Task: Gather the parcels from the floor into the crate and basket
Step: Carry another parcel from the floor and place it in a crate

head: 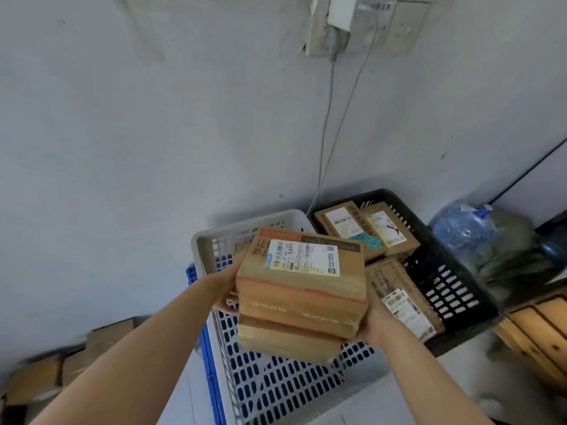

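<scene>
I hold a stack of two brown cardboard parcels (302, 289) over the white perforated basket (276, 391), which sits on a blue crate (211, 357). The top parcel carries a white shipping label. My left hand (225, 297) grips the stack's left side and my right hand (376, 325) grips its right lower corner. To the right stands a black basket (445, 289) with three labelled parcels (346, 228) inside. Most of both palms is hidden behind the boxes.
A pale wall rises right behind the baskets, with sockets and hanging cables (331, 118). Loose cardboard boxes (61, 369) lie on the floor at lower left. A water bottle and bundled cloth (478, 237) sit at the right, beside a wooden crate (540, 329).
</scene>
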`<state>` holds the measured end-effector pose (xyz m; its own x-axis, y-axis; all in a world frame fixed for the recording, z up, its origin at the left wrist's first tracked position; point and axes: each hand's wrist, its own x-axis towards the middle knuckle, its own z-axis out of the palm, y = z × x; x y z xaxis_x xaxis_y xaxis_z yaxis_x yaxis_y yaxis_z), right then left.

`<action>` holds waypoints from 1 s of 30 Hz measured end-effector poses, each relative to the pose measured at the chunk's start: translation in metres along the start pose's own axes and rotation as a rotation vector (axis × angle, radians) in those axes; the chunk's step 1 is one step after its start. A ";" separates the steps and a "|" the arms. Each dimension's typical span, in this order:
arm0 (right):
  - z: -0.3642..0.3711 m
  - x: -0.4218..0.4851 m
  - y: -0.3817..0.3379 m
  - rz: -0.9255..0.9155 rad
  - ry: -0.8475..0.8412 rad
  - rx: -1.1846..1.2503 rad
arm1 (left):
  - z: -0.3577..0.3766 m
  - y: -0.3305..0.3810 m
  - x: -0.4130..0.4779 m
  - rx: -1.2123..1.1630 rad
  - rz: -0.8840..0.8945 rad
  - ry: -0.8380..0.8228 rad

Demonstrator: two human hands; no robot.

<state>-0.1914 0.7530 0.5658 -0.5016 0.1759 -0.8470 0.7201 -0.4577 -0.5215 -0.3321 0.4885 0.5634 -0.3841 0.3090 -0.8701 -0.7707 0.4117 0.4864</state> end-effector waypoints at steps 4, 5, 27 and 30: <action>0.011 0.016 0.011 0.085 -0.071 -0.022 | -0.011 -0.033 0.034 -0.102 -0.014 0.088; 0.011 0.024 0.015 0.092 -0.069 -0.035 | -0.015 -0.039 0.047 -0.131 0.005 0.101; 0.012 0.087 0.037 -0.143 -0.063 0.139 | 0.015 0.019 0.068 -0.167 0.211 0.124; 0.015 0.100 0.037 -0.095 -0.016 0.111 | 0.010 0.008 0.069 -0.120 0.202 0.205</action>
<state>-0.2217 0.7408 0.4636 -0.5733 0.2090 -0.7922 0.6122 -0.5334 -0.5837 -0.3599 0.5221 0.5083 -0.6210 0.1897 -0.7605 -0.7181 0.2512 0.6490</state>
